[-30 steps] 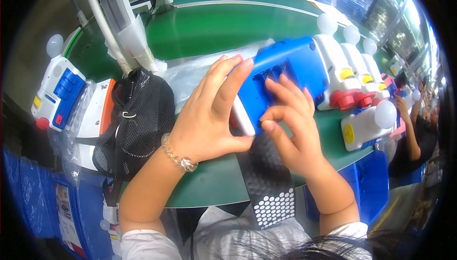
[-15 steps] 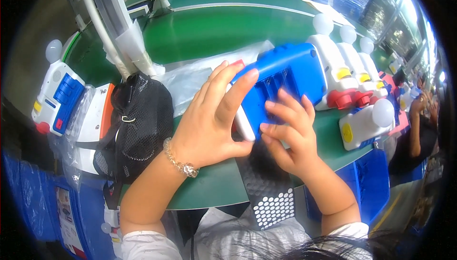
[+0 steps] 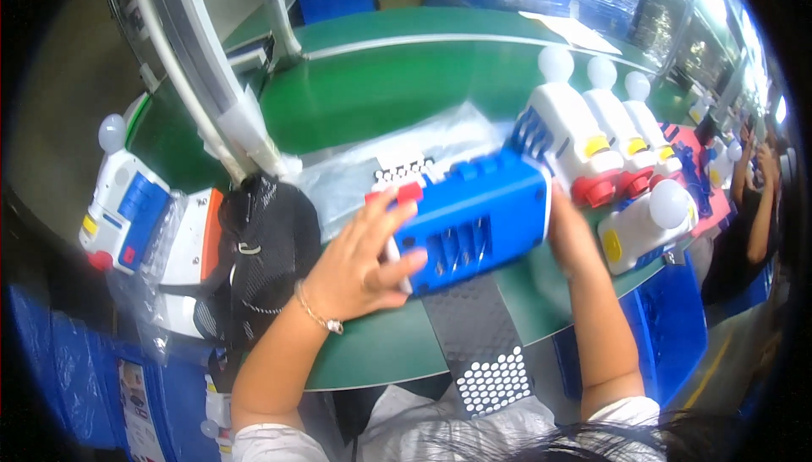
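Note:
Between my hands is a blue and white plastic device [image 3: 512, 213], its blue side toward me. An uncovered battery compartment with metal springs shows in that side, and a red piece sticks out at its upper left corner. My left hand [image 3: 359, 263] grips the left end, fingers over the top and front. At the right end my right hand [image 3: 571, 229] is closed on the white edge, its fingers mostly hidden and slightly blurred. Below the device, a dark strip with white round dots [image 3: 493, 382] hangs over the table's near edge.
Several white devices with round bulb tops [image 3: 579, 128] stand at the right, another [image 3: 647, 224] lying nearer. A black mesh bag [image 3: 275, 259] sits left, beside one more device [image 3: 127, 200]. Clear plastic bags [image 3: 338, 191] lie behind my hands. A blue bin [image 3: 668, 327] is below right.
The device has turned more level and come lower, with its battery compartment now facing me. My right hand has moved from the compartment to the right end; my left hand keeps its hold.

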The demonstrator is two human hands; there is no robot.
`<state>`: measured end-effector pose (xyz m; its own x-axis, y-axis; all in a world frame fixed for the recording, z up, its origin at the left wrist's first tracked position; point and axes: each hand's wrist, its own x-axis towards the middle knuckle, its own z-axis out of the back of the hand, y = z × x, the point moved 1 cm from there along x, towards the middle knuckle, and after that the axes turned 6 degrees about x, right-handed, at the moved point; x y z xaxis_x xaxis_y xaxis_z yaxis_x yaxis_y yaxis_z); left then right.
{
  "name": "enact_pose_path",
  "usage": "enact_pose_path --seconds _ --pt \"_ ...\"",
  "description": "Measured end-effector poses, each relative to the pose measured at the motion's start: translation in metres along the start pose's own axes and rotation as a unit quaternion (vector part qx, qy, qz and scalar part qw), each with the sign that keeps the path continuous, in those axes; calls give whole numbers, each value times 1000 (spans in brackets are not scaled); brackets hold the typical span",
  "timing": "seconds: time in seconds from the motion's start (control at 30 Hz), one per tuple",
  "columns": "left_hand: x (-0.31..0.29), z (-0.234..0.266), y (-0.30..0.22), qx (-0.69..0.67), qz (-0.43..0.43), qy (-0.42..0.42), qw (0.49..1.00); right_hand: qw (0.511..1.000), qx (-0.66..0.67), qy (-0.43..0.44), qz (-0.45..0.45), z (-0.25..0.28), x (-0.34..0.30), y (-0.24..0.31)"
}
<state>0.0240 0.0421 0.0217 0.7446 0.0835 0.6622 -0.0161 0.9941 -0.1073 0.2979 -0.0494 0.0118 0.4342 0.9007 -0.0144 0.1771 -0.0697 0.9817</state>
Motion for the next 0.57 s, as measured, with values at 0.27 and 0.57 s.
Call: enact_pose_path --seconds 0.27,0.57 --pt "5 6 -23 185 -158 51 969 943 174 174 -225 10 10 -17" --pt "-7 47 -1 281 -220 37 933 916 303 165 -205 -23 25 -21"
